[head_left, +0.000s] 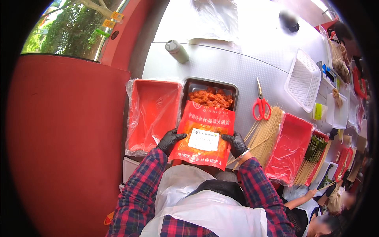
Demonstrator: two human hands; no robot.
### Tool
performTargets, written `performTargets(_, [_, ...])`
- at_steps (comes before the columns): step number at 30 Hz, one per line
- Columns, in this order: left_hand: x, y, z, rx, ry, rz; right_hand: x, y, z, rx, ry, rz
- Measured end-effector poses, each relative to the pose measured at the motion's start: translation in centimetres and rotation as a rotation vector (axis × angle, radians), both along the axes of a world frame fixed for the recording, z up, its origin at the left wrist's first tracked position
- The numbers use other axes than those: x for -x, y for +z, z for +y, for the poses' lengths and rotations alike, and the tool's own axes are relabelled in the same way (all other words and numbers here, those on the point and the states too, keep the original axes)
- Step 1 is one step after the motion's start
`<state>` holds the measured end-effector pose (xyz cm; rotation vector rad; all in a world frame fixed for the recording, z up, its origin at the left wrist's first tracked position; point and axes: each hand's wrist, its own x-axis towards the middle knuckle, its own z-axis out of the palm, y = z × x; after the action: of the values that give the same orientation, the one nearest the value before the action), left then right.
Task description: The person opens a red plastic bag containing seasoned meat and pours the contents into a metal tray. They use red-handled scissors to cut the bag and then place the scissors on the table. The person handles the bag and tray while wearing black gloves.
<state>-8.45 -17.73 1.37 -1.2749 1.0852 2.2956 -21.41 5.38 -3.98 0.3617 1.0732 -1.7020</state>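
My left hand [170,141], in a black glove, grips the left edge of a red plastic food pouch [182,145] that bears writing and a white label. On the pouch's right edge my right hand [236,143], gloved the same way, has its thumb on the front. The pouch covers the near part of a dark metal tray [234,91], in which red, sauce-coated meat pieces [210,98] lie beyond the pouch. Left of the tray is a red bin lined with clear plastic [155,111]. Red-handled scissors [261,106] and a pile of bamboo skewers [263,139] lie to the right.
A lidded cup [177,51] stands behind the tray. Rightward are a white plastic basket [303,80], a second lined red bin [288,148] and a bin of skewered green food [315,151]. Another person's arm [300,200] reaches in at lower right. A red wall [68,142] bounds the left.
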Motion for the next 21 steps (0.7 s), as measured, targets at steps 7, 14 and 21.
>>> performTargets(7, [-3.1, -5.4, -0.3, -0.699, 0.483, 0.243, -0.4, 2.2, -2.1, 0.047, -0.337, -0.330])
performTargets(14, [0.3, -2.3, 0.8, -0.866, 0.984, 0.113, -0.6, -0.3, -1.5, 0.351, -0.549, -0.546])
performTargets(21, [0.1, -4.6, 2.6, 0.025, 0.406, -0.193, -1.7, 0.0, -3.0, 0.021, -0.427, -0.303])
